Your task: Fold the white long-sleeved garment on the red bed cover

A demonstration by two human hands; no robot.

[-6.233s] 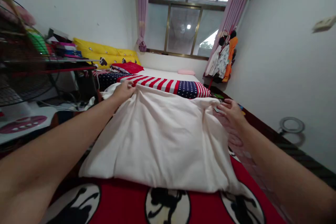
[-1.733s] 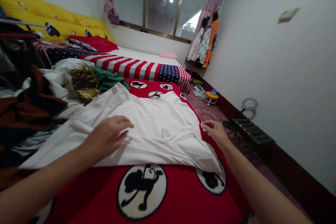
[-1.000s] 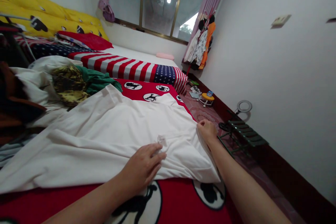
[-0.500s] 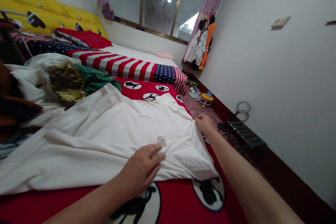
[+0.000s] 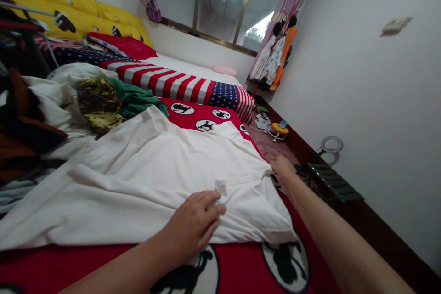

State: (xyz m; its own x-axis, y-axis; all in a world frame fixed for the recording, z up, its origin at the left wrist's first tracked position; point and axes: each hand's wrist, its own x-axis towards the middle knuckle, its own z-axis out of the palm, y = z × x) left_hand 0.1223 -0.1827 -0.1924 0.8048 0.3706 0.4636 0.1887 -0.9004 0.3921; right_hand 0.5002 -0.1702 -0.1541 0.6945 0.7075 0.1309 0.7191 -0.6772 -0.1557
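A white shirt [image 5: 179, 151] is spread out on a red blanket [image 5: 237, 266] printed with dark animal figures in white ovals. Flat on the near part of the shirt lies my left hand [image 5: 198, 218], fingers stretched out beside a small fold in the cloth. At the shirt's right end, my right hand [image 5: 284, 168] has its fingers closed at the edge, where the fabric comes to a point. The fingertips there are partly blurred and the exact hold is hard to see.
Crumpled clothes [image 5: 99, 105] are heaped on the left. Behind stands another bed with a striped, starred cover [image 5: 165, 78]. On the right are a dark green slatted stool [image 5: 332, 181], a ring light [image 5: 331, 144] and a small yellow stool [image 5: 279, 128].
The view has shifted slightly, so the scene sits further right. My right hand has drawn the shirt's edge a little to the right. My left hand stays on the cloth.
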